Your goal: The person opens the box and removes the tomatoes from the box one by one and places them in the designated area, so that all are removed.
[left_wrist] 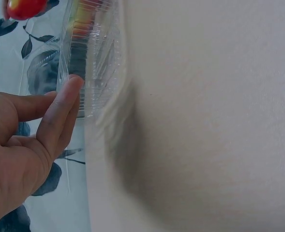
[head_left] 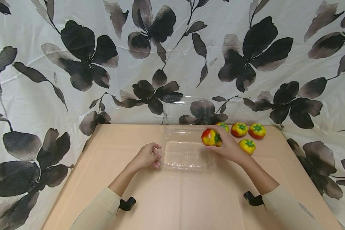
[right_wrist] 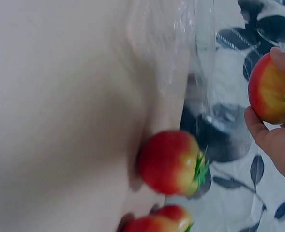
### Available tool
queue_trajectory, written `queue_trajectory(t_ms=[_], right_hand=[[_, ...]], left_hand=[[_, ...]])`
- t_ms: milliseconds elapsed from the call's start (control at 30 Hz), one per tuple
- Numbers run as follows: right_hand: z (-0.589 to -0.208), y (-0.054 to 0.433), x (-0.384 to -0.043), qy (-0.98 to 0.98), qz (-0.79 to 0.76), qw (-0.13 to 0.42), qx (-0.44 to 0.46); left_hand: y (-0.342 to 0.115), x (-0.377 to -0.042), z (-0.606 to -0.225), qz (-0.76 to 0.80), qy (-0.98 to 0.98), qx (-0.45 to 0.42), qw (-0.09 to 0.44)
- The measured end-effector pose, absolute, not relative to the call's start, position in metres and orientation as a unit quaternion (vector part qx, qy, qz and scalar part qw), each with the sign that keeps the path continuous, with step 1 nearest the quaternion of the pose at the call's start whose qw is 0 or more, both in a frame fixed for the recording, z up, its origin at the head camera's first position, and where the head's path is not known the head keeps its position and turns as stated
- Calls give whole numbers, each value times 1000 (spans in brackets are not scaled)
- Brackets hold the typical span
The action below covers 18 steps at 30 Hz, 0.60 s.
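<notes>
A clear plastic clamshell container (head_left: 187, 168) sits on the table with its lid (head_left: 187, 110) raised against the cloth. At its left side, my left hand (head_left: 148, 155) pinches the rim between thumb and fingers, as the left wrist view shows. My right hand (head_left: 228, 145) grips a red and yellow tomato (head_left: 208, 137) with a green leafy top, held up over the container's right edge. In the right wrist view, thumb and fingers press on opposite sides of this tomato (right_wrist: 269, 92). Close to the right hand, another tomato (right_wrist: 169, 162) rests on the table.
Several more red and yellow tomatoes (head_left: 257, 131) lie at the back right of the tan table (head_left: 178, 198). A white cloth (head_left: 189, 64) with dark flowers hangs behind the table's back edge. Black wrist mounts (head_left: 127, 203) show at both sleeves.
</notes>
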State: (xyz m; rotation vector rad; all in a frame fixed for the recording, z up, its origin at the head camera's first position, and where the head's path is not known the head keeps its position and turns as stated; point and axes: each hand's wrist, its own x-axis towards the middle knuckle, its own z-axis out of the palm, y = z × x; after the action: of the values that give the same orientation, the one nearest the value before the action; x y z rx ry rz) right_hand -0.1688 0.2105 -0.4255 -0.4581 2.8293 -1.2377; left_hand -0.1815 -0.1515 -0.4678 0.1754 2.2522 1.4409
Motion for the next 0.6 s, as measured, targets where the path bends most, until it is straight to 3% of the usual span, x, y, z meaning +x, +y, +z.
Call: queue_trajectory(t_ms=[333,600], right_hand=[[-434,255,-160,907,-404,-32,-116],[-429,290,-154,919,-386,-28,-73]], left_hand=[[-152,-181,-469,527,818,60,224],[-152,-180,-469,529,815,60,228]])
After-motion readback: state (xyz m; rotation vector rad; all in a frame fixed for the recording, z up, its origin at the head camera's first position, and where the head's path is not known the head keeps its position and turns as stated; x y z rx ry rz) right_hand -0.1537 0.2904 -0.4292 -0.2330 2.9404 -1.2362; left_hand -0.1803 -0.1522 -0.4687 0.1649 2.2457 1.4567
